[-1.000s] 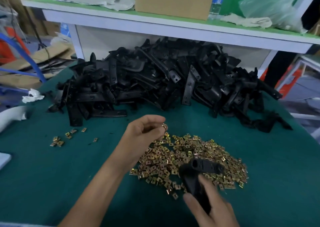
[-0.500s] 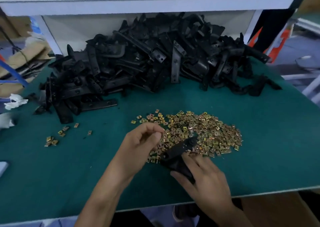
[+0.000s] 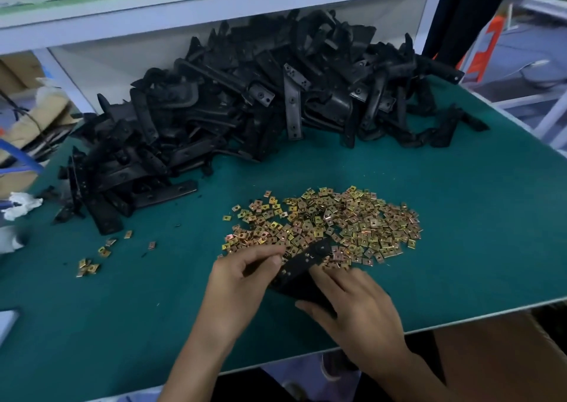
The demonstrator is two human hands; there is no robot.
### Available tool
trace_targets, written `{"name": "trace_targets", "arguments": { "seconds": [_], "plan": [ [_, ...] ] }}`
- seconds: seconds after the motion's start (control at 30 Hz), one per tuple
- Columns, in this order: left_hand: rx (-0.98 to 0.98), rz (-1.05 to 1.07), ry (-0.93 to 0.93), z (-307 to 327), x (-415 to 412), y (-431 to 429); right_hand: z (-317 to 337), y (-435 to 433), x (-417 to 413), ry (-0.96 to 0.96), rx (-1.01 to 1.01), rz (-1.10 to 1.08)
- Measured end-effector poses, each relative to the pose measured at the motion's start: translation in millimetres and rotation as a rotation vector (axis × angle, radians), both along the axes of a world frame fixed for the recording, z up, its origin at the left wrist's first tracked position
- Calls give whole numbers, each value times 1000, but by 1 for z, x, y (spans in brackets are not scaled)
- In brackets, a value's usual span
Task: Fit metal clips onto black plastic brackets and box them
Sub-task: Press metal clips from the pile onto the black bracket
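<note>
Your right hand (image 3: pixel 352 306) grips the black bracket (image 3: pixel 302 268) near the table's (image 3: pixel 460 248) front edge. Its fingers curl round the lower end, and the top end lies on the near rim of the clip pile (image 3: pixel 337 220). Your left hand (image 3: pixel 245 276) pinches the bracket's left edge with thumb and forefinger, other fingers curled. Hold the bracket steady, square the clip to its hole, push straight on until it seats. Can't tell if a clip sits in that pinch, since the fingers hide it. The bracket's lower half is under your right palm. The bracket heap (image 3: pixel 260 101) lies along the back edge. A brown shape (image 3: pixel 506 355) below the front right corner may be the box, but it's cut off.
</note>
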State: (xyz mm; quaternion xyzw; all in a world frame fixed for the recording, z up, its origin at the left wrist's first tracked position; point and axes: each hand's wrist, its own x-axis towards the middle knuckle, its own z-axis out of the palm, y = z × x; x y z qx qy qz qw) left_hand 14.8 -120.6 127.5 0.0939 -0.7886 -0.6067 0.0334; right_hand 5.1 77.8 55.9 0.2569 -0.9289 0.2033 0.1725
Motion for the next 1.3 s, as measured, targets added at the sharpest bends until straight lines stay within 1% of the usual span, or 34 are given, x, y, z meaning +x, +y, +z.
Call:
{"name": "trace_targets", "arguments": {
  "seconds": [0.1, 0.17, 0.3, 0.47, 0.63, 0.77, 0.87, 0.9, 0.97, 1.03, 1.07, 1.1, 1.17, 1.23, 1.3],
  "plan": [
    [105, 43, -21, -1, 3, 1, 1, 1, 0, -3, 2, 12],
    [139, 54, -48, -2, 4, 1, 2, 0, 0, -3, 0, 17],
    [121, 60, -79, -3, 7, 2, 3, 0, -1, 27, -3, 12],
    [33, 96, -24, -9, 14, 4, 1, -1, -1, 49, 11, 12],
    [52, 99, -41, -9, 17, 8, 7, -1, -2, 53, 59, -4],
    [-128, 51, -68, -9, 21, 9, 12, -3, -2, 36, 127, -27],
    [-352, 5, -45, -11, 27, 11, 11, -3, -3, 60, 108, -42],
    [-400, 0, -21, -11, 27, 12, 11, -3, -3, 58, 110, -47],
    [-384, -29, -8, -8, 24, 11, 12, -2, -3, 29, 132, -58],
    [-284, -58, -34, 0, 16, 7, 14, -2, -2, 8, 121, -74],
    [-273, -38, -7, 2, 7, 4, 15, -2, -1, 3, 110, -81],
    [-317, 3, 35, 2, -4, -1, 16, -3, -1, 4, 101, -87],
    [-503, 61, 67, 0, -34, -9, 15, -3, -1, 9, 84, -80],
    [-670, 41, 36, -5, -64, -14, 13, -2, -1, 7, 74, -68],
    [-768, -7, 17, -11, -86, -14, 12, -2, -1, 21, 77, -76]
  ]
}}
